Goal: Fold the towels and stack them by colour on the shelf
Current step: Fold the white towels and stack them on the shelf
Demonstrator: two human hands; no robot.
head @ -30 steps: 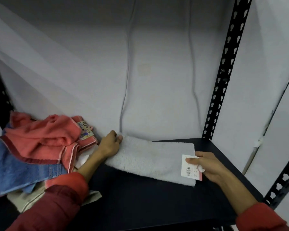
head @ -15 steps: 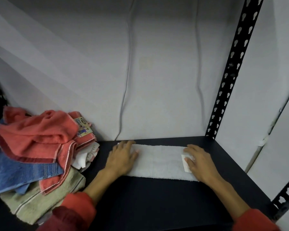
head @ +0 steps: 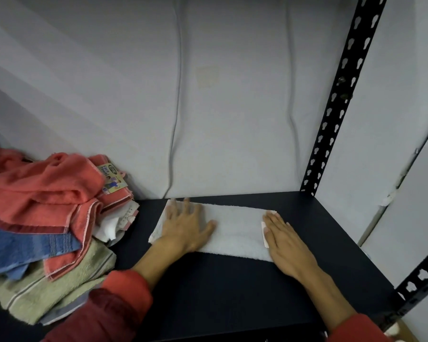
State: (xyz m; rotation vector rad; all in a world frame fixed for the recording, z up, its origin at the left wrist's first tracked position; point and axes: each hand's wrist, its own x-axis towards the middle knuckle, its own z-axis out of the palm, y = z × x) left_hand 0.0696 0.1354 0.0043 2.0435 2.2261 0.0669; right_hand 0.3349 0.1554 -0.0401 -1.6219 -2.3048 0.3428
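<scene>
- White towel lies folded into a strip on the black shelf, near the back wall.
- Left hand and right hand press its ends, fingers straight, flat, grasping nothing.
- Best to smooth outward evenly, then fold end to end, tucking the tag inside.

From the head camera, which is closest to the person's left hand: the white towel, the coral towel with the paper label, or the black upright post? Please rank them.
1. white towel: directly under the left hand, which presses flat on its left end.
2. coral towel: in the heap to the hand's left, apart from it.
3. black upright post: far right, at the shelf's back corner.
</scene>
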